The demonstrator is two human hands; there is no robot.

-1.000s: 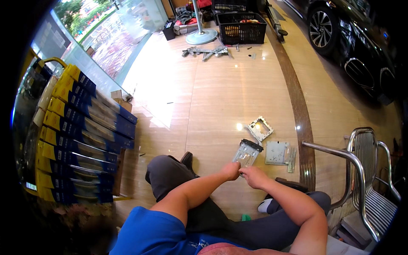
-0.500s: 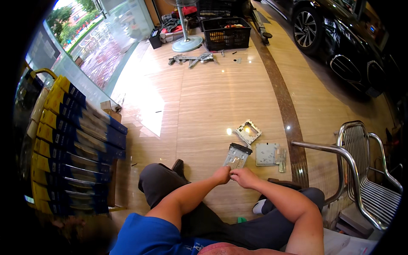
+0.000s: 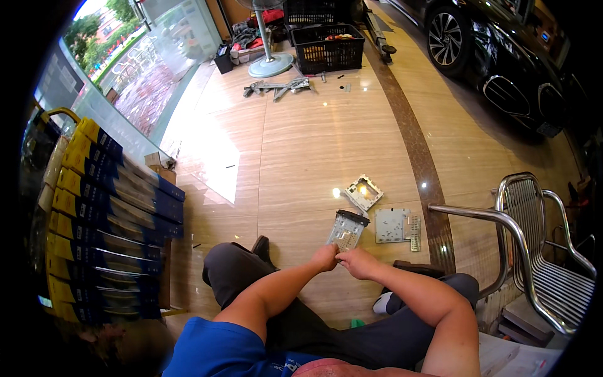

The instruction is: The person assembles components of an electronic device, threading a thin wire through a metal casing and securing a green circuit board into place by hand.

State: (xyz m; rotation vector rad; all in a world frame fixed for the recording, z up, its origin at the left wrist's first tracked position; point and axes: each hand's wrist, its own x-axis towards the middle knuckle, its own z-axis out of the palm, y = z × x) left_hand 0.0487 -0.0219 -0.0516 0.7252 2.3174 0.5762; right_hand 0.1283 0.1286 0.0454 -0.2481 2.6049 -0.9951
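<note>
A silvery metal electronics unit (image 3: 349,230) with a black strip along its far edge lies in front of me, tilted slightly. My left hand (image 3: 325,257) is closed on its near edge, and my right hand (image 3: 355,262) is closed close beside it, thumb and fingers pinched. What the right fingers grip is too small to make out. Just beyond the unit rests an off-white square frame (image 3: 365,192) with an open middle. To its right are a flat grey metal plate (image 3: 391,226) and a narrow perforated strip (image 3: 414,233) along the plate's edge.
At right stands a metal slatted chair (image 3: 524,220), with a black car (image 3: 483,69) behind it. Yellow and blue boxes (image 3: 103,220) are stacked at left. Farther off are grey metal scraps (image 3: 277,89), a fan base (image 3: 271,65) and a black crate (image 3: 328,50).
The whole view has shifted slightly. Both hands stay at the unit's near edge, with only a small shift of the fingers.
</note>
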